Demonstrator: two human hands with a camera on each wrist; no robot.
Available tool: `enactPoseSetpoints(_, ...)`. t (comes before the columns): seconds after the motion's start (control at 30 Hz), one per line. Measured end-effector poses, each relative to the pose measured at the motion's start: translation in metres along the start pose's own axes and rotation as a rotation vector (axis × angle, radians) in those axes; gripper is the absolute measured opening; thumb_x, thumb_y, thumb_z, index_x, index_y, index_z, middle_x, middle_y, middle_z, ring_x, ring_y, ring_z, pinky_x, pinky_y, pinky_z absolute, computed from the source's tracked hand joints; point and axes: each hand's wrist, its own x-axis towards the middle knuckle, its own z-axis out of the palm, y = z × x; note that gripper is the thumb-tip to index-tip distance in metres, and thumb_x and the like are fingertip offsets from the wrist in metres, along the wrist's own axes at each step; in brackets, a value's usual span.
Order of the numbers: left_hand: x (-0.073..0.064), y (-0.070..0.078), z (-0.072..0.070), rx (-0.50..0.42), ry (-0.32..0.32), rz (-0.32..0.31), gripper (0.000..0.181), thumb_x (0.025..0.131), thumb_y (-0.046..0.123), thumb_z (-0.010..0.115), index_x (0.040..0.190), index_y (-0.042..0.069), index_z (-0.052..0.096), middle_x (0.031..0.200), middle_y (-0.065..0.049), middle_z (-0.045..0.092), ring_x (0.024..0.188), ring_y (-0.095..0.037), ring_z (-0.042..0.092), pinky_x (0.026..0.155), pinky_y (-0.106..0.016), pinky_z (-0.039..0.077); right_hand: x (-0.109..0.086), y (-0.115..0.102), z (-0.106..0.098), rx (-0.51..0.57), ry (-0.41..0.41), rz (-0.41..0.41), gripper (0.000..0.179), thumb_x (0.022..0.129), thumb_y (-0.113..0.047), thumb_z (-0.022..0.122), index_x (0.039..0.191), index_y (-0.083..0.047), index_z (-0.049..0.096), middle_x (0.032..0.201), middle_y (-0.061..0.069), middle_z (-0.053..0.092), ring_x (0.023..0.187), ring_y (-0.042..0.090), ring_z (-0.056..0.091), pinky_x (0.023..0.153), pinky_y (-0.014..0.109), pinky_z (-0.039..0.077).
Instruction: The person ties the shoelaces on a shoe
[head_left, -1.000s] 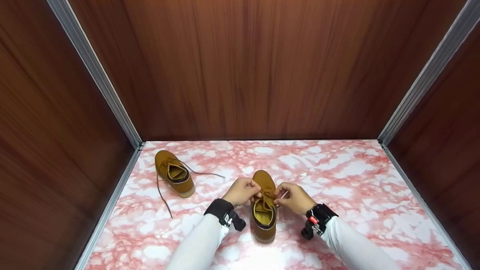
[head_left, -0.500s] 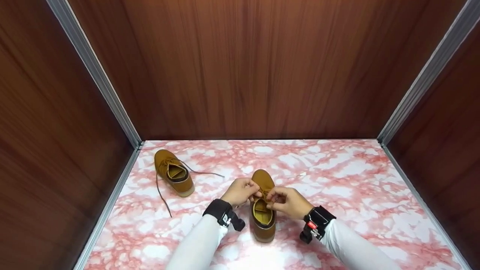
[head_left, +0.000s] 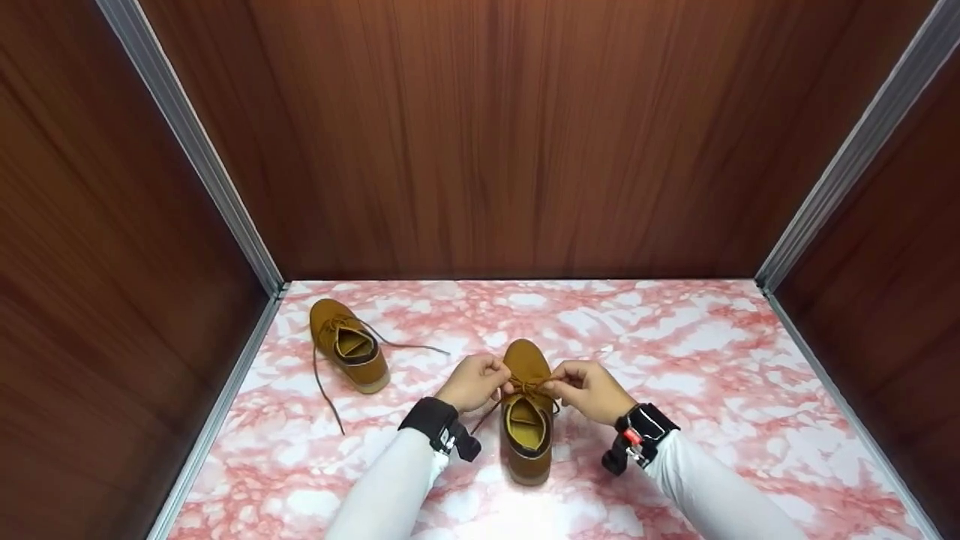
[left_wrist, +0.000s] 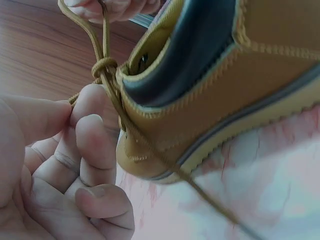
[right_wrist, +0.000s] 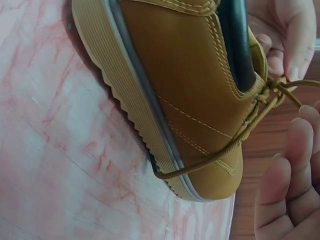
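A tan shoe [head_left: 528, 465] stands on the table between both hands, toe pointing away. Its brown shoelace [left_wrist: 103, 65] is knotted over the tongue, as the left wrist view shows. On the left side, my left hand [head_left: 472, 384] pinches a piece of the lace between thumb and forefinger. Opposite it, my right hand [head_left: 592, 390] pinches a loop of the lace, drawn out from the knot. One loose lace end [left_wrist: 200, 192] hangs past the shoe's left side; another strand [right_wrist: 215, 157] droops over the right side to the sole.
A second tan shoe [head_left: 360, 367] stands at the back left, its two long lace ends [head_left: 409, 346] spread over the table. The tabletop [head_left: 675, 337] has a pink and white marbled pattern. Wood-grain panels [head_left: 480, 150] enclose the back and sides.
Both hands worked close over the laces; the right reached in over the shoe's opening. Now they have drawn apart sideways, with lace stretched between them and the knot.
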Motion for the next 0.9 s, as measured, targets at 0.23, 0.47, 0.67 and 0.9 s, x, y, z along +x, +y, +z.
enactPoseSetpoints(0.23,-0.005,0.000,-0.008,0.103,-0.016,0.004,0.014,0.106,0.015,0.058,0.097,0.007,0.064,0.096,-0.024,0.078,0.066,-0.016,0.064,0.055,-0.018,0.043,0.000,0.000,-0.006,0.029,0.082,0.049,0.022,0.101,-0.017,0.068,0.093,0.003,0.071,0.086,0.025,0.071,0.067,0.009,0.063,0.066,0.026,0.060)
enactPoseSetpoints(0.47,-0.009,-0.004,-0.014,0.217,-0.025,0.010,0.018,0.108,0.017,0.056,0.097,0.004,0.063,0.087,-0.014,0.076,0.063,-0.010,0.061,0.059,-0.019,0.045,-0.002,0.008,-0.009,0.024,0.148,0.088,0.025,0.102,-0.017,0.068,0.091,0.006,0.069,0.081,0.023,0.069,0.064,0.007,0.060,0.061,0.022,0.056)
enactPoseSetpoints(0.67,-0.012,-0.011,-0.017,0.185,-0.036,-0.034,0.022,0.108,0.018,0.053,0.104,0.000,0.065,0.084,-0.005,0.071,0.068,-0.014,0.065,0.060,-0.021,0.047,-0.004,0.016,-0.010,-0.001,0.155,0.127,0.024,0.102,-0.016,0.066,0.092,0.006,0.069,0.079,0.019,0.069,0.063,0.005,0.058,0.058,0.022,0.054)
enactPoseSetpoints(0.9,-0.011,-0.011,-0.018,0.164,-0.033,-0.028,0.016,0.099,0.019,0.053,0.091,0.010,0.063,0.090,-0.010,0.075,0.069,-0.014,0.066,0.064,-0.022,0.049,-0.002,0.015,-0.008,-0.010,0.136,0.150,0.027,0.100,-0.021,0.070,0.091,0.003,0.070,0.082,0.020,0.071,0.071,0.011,0.064,0.064,0.021,0.058)
